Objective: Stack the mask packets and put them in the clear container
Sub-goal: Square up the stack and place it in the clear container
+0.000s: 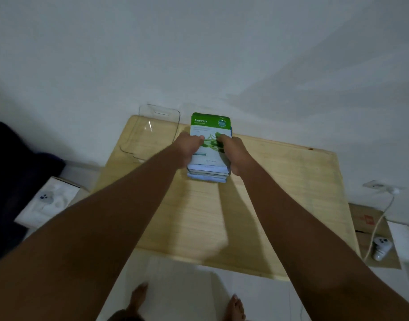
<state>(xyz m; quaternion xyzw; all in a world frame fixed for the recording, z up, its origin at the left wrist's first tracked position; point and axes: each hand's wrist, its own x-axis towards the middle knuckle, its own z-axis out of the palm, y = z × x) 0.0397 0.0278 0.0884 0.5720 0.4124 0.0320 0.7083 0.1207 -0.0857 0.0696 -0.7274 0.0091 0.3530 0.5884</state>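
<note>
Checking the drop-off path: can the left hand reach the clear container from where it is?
Probably yes. The left hand grips the packet stack right beside the clear container, which looks empty, with bare table between them.

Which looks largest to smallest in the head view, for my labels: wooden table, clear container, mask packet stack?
1. wooden table
2. clear container
3. mask packet stack
The last two look close; hands hide part of the stack.

Dim, soft light throws arm shadows across the wooden table (pixel 279 205); wide-angle bending and blur mark edges.
</note>
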